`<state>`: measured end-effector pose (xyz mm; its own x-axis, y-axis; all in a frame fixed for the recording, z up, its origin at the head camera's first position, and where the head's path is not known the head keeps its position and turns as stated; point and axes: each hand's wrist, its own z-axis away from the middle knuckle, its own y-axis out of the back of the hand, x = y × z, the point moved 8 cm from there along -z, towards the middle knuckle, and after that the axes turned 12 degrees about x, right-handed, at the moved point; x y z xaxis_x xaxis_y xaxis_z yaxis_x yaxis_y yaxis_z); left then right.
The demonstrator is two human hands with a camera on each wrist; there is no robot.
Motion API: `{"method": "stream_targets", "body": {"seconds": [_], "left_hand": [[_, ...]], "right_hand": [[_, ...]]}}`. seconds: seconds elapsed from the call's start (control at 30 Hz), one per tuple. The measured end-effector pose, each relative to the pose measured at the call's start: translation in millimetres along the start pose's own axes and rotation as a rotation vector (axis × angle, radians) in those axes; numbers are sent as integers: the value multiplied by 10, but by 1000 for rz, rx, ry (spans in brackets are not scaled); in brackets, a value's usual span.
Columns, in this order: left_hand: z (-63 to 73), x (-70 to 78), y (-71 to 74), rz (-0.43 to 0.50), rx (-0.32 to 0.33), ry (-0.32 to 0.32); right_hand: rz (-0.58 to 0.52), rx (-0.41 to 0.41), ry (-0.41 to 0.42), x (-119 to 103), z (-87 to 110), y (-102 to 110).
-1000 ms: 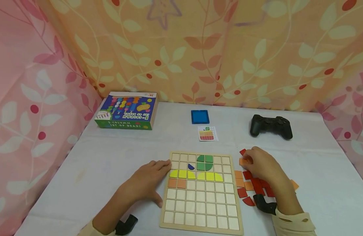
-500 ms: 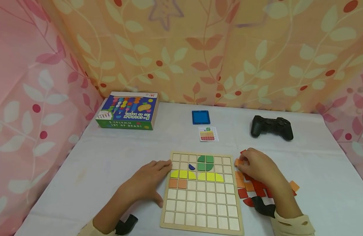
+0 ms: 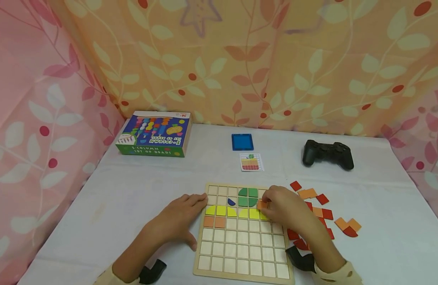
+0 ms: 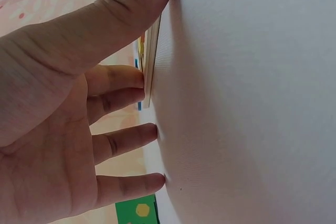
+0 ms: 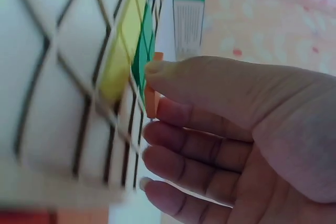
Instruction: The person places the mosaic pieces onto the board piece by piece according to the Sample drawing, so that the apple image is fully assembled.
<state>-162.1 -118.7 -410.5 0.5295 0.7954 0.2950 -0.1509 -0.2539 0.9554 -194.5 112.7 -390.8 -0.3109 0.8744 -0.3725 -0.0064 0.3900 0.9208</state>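
Note:
A wooden grid board (image 3: 242,248) lies on the white cloth, with green, yellow, orange and dark blue tiles in its upper cells. My left hand (image 3: 176,219) rests along the board's left edge, fingers extended; in the left wrist view its thumb (image 4: 100,35) and fingertips meet the board's side and the cloth. Over the board's upper right part, my right hand (image 3: 288,209) pinches an orange tile (image 5: 151,95) between thumb and forefinger. The green tiles (image 3: 248,197) and yellow tiles (image 3: 221,210) sit just left of that hand.
Loose red tiles (image 3: 322,198) and orange tiles (image 3: 308,193) lie scattered right of the board. Behind it are a printed pattern card (image 3: 251,162), a blue square frame (image 3: 242,141), a black game controller (image 3: 327,154) and a boxed bead set (image 3: 153,133).
My right hand has picked up an orange tile from the loose tiles and carried it left, over the board. The left hand has stayed at the board's edge.

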Motion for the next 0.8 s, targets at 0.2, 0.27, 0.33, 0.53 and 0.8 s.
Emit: {"method": "stream_targets", "body": {"seconds": [0.2,0.27,0.33,0.53,0.8], "left_hand": [[3,-9,-15,3,-8,5],[4,-9,-19,4,-9,4],[3,-10,-19,4,-8,3],[1,-9,-13,6,-7,4],[2,9,6,14,0,-5]], "right_hand": [[-7,56,110,-355,48,-116],[-14,75,146,-462,73,-141],[-17,93,187,-564,93,-163],[-2,95,246,-759,119,-289],[6,108,296,-867,151,-354]]}}
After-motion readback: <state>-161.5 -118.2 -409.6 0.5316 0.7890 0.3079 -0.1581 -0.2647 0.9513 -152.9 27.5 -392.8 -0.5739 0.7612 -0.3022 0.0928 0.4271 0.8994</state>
